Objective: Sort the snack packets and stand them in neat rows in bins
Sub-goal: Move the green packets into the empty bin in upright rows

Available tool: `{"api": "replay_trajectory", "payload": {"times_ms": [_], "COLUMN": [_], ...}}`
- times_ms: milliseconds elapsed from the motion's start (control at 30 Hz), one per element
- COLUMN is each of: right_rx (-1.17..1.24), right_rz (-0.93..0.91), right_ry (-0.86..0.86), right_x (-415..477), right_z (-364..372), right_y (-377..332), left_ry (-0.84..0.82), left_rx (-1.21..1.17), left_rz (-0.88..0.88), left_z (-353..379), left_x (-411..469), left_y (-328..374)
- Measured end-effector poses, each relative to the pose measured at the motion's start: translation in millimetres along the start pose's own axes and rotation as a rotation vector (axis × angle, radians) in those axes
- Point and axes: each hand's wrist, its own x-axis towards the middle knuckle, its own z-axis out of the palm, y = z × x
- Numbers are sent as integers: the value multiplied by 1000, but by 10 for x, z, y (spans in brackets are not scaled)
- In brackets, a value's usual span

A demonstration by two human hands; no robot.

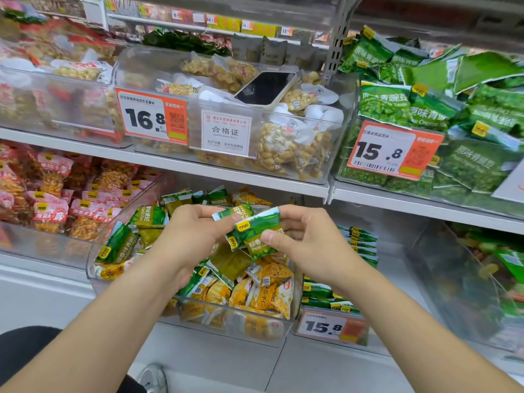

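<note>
Over a clear bin (93, 268) on the lower shelf, both hands hold small green pea packets. My left hand (192, 231) pinches one green packet (235, 212) by its edge. My right hand (306, 236) grips another green packet (256, 236), thumb on its front. The bin below holds a loose mix of green and yellow packets (261, 296). To its right, green packets (363, 245) stand in a neat row in the neighbouring bin.
A phone (265, 87) lies on the peanut packets in the upper middle bin. Large green pea bags (425, 109) fill the upper right bin. Red packets (56, 199) fill the lower left bin. Price tags hang on bin fronts.
</note>
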Motion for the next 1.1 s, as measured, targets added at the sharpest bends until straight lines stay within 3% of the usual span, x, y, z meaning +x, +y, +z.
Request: {"api": "replay_trajectory", "payload": {"times_ms": [167,367,567,667,900,1000,1100], "right_rx": [-80,-210,-73,-187,-275,-262,-398], "right_rz": [-12,-39,-45,-89,-76,-21,114], "right_ry": [-11,101,139,148,-34,-15,105], "right_x": [-10,-53,-117,-143,-372,-481,-569], "right_z": [-48,-91,-168,-248,-622,-862,-1119], "right_y": [74,102,109,158,209,306,499], "left_ry": [-187,-377,-361,-360,-365,-284,-231], "left_rx": [-70,107,219,156,219,318,592], "left_rz": [38,166,256,307,421,568,859], "left_z": [90,143,172,225,492,696,906], "left_x": [-119,-158,-174,-200,-301,-353,-403], "left_y": [94,161,161,169,174,85,-31]}}
